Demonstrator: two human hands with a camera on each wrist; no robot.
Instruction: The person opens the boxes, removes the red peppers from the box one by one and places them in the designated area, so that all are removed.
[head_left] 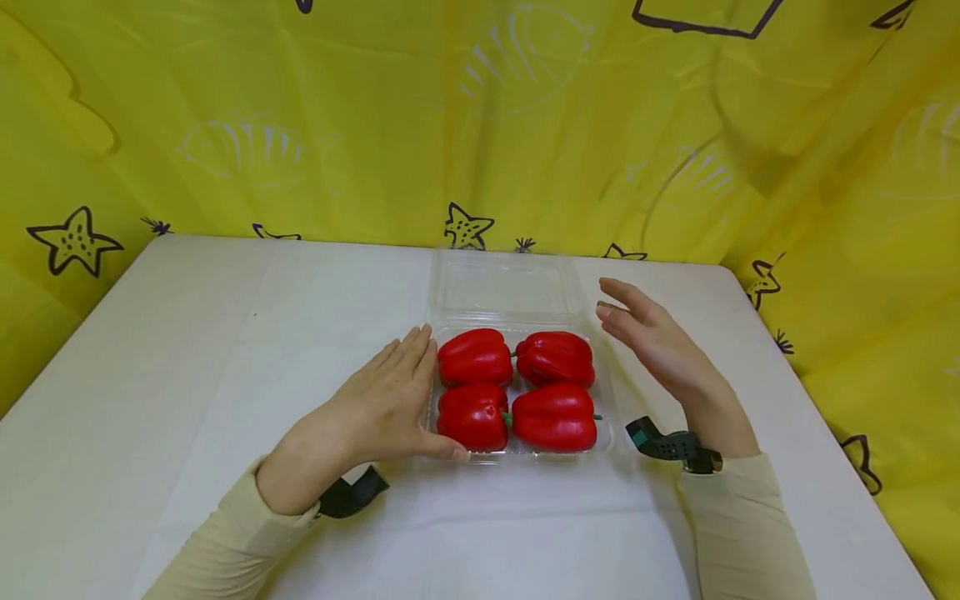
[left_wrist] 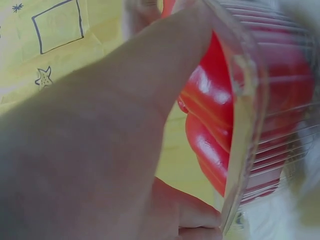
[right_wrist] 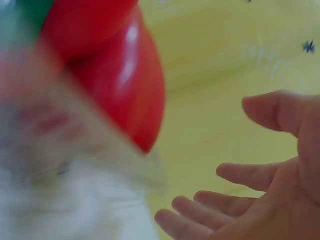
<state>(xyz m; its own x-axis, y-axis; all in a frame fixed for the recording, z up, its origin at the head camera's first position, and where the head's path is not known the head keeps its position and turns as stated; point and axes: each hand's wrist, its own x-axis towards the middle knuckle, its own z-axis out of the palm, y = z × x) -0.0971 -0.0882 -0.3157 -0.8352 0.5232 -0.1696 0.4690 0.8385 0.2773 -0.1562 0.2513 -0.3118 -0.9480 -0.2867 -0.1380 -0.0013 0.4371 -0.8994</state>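
Several red bell peppers (head_left: 555, 417) with green stems lie in two rows in a clear plastic clamshell container (head_left: 525, 457). The container's transparent lid (head_left: 504, 285) is folded back flat on the far side. My left hand (head_left: 390, 400) rests along the container's left side with straight fingers, its thumb at the near left corner. In the left wrist view, the container's ribbed wall (left_wrist: 270, 150) and the peppers (left_wrist: 207, 90) show beside that hand. My right hand (head_left: 660, 342) hovers right of the container, fingers apart and holding nothing. In the right wrist view, a gap separates its fingers (right_wrist: 235, 205) from the peppers.
A white table (head_left: 187, 375) carries the container near its middle. Yellow curtains (head_left: 360, 125) with starfish and fish drawings hang behind and along the sides. Dark straps (head_left: 667, 443) sit around both wrists.
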